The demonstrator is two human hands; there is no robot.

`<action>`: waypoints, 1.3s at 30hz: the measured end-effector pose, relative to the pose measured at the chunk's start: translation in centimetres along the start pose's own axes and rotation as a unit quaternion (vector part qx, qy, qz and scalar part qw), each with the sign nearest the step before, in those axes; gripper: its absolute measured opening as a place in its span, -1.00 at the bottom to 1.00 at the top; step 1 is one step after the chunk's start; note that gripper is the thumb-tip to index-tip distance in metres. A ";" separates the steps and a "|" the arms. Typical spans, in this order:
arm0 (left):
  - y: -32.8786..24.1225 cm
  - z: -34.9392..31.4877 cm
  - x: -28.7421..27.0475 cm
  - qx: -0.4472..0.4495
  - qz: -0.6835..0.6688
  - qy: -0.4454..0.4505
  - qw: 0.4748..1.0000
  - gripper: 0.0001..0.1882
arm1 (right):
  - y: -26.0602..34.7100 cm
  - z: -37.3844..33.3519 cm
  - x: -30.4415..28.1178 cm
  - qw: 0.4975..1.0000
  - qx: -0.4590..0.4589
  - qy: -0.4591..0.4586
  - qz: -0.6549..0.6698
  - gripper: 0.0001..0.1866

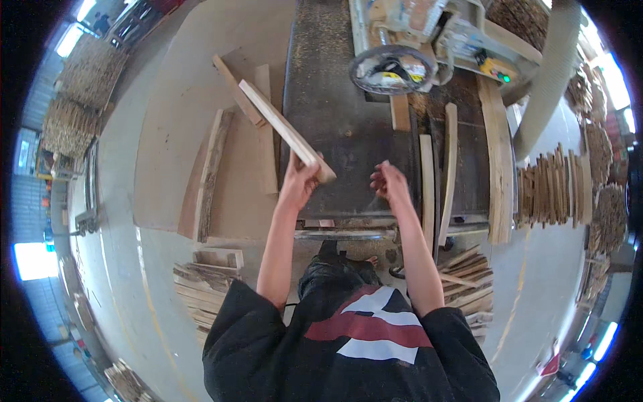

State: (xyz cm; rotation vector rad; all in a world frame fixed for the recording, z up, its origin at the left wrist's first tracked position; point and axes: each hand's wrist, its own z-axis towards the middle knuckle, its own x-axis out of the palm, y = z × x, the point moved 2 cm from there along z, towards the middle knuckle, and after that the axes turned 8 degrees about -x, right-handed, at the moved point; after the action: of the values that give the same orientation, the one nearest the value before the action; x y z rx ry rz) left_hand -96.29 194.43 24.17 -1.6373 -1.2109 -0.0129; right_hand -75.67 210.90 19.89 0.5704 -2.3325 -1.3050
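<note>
My left hand (pixel 303 179) is closed around the near end of a pale wooden board (pixel 278 124), which slants up and away to the left over the left edge of the dark machine table (pixel 328 60). To the right, my right hand (pixel 390 181) hovers over the same table with loosely bent fingers, slightly apart, and nothing visible in them. Beyond the held board lie other wooden pieces, among them a narrow strip (pixel 238 90) and an upright-lying plank (pixel 268 157). Farther left rests a bark-edged board (pixel 213 175).
A woodworking machine with a dark round wheel (pixel 392 70) stands at the far right of the table, beside a thick hose (pixel 552 80). Long strips (pixel 447 174) and a wide plank (pixel 495 161) lie right. Wood stacks (pixel 207 291) flank me; another stack (pixel 552 187) stands farther right.
</note>
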 end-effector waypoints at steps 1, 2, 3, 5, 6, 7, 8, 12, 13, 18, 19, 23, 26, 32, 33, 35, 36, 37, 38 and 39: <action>2.1 -2.1 -0.1 -0.015 0.036 0.012 0.999 -0.04 | -1.0 -2.8 0.1 0.998 0.001 0.052 -0.021 -0.49; 4.1 -4.2 -0.4 -0.037 0.122 0.005 0.992 -0.03 | -2.2 -5.5 0.1 0.995 0.024 0.093 -0.031 -0.45; 6.1 -6.3 -0.7 -0.044 0.136 0.032 0.989 -0.01 | -3.7 -8.5 -0.1 0.990 0.034 0.133 -0.034 -0.46; 10.2 -9.6 -0.4 -0.057 0.359 0.062 0.930 -0.01 | -6.7 -13.3 -0.6 0.974 0.028 0.214 -0.072 -0.43; 11.8 -11.2 -0.2 -0.063 0.357 0.075 0.929 -0.01 | -8.1 -15.0 -0.9 0.962 0.008 0.244 -0.126 -0.39; 13.1 -12.5 0.2 0.015 0.491 0.096 0.866 -0.07 | -9.4 -16.6 -1.9 0.965 0.011 0.238 -0.112 -0.39; 14.4 -13.1 0.8 0.063 0.617 0.109 0.777 -0.12 | -10.7 -18.1 -3.0 0.961 0.049 0.248 -0.111 -0.39; 18.4 -11.8 4.7 0.219 0.687 0.020 0.693 -0.37 | -14.5 -21.5 -6.0 0.982 0.085 0.171 0.005 -0.39; 19.4 -10.5 5.8 0.197 0.693 0.031 0.693 -0.37 | -15.0 -21.9 -6.4 0.983 0.083 0.162 0.008 -0.39; 22.1 -3.1 12.4 0.241 0.698 0.034 0.673 -0.51 | -15.2 -19.9 -7.1 0.929 0.195 -0.105 0.296 -0.43; 21.9 -1.5 13.1 0.219 0.693 0.017 0.687 -0.52 | -14.6 -18.9 -6.9 0.931 0.198 -0.087 0.294 -0.43; 19.4 4.0 14.0 0.162 0.671 0.031 0.723 -0.51 | -11.7 -14.4 -5.0 0.957 0.092 -0.109 0.251 -0.39; 18.2 5.8 14.4 0.212 0.676 0.031 0.705 -0.53 | -10.4 -12.3 -3.3 0.949 0.045 -0.222 0.218 -0.35; 9.3 12.1 12.1 0.234 0.562 0.167 0.776 -0.68 | -8.1 -8.3 -2.9 0.935 0.066 -0.240 0.253 -0.47; 6.3 13.2 10.8 0.314 0.567 0.089 0.756 -0.68 | -7.8 -7.5 -2.6 0.930 0.071 -0.248 0.261 -0.46; -1.2 16.4 6.9 0.429 0.582 -0.108 0.682 -0.66 | -6.9 -6.4 -2.3 0.926 0.060 -0.233 0.291 -0.43; -5.0 17.9 4.4 0.437 0.586 -0.231 0.642 -0.61 | -6.4 -5.8 -2.2 0.928 0.064 -0.232 0.285 -0.44; -8.2 18.9 1.7 0.415 0.551 -0.336 0.641 -0.59 | -6.0 -5.1 -2.0 0.929 0.062 -0.225 0.287 -0.44; -11.0 20.1 -1.1 0.312 0.566 -0.451 0.616 -0.44 | -5.6 -4.5 -2.1 0.928 0.072 -0.233 0.283 -0.44; -13.7 20.9 -4.2 0.240 0.546 -0.500 0.628 -0.30 | -5.2 -3.8 -2.0 0.929 0.073 -0.225 0.285 -0.44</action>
State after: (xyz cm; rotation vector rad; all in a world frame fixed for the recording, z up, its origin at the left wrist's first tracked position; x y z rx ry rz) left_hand -118.86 205.82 22.23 -1.5909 -0.5677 2.0404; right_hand -71.14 206.82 16.97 -0.4049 -2.6733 -1.0578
